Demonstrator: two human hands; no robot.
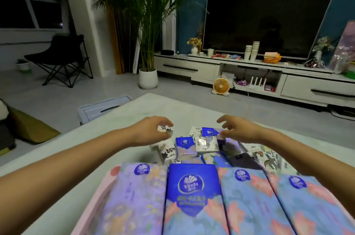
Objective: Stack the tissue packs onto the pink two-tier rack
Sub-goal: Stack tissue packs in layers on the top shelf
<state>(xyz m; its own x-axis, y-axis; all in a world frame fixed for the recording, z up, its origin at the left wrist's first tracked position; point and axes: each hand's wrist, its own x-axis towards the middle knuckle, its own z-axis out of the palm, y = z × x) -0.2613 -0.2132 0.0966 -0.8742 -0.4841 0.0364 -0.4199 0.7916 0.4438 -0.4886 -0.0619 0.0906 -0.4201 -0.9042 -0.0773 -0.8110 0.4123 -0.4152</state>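
Four big tissue packs (192,192) already lie side by side on top of my pink rack (99,196). Each has its long side pointing away from me and its round blue mark at the far end. A pile of small packs (194,146) just behind the rack is not stacked yet, so I think I am about half done. My left hand (151,131) pinches one small white pack (164,129) at the pile's far left, its long side seeming to run left to right, and my right hand (240,129) is half open with bent fingers just over a small blue pack (210,132), holding nothing I can see.
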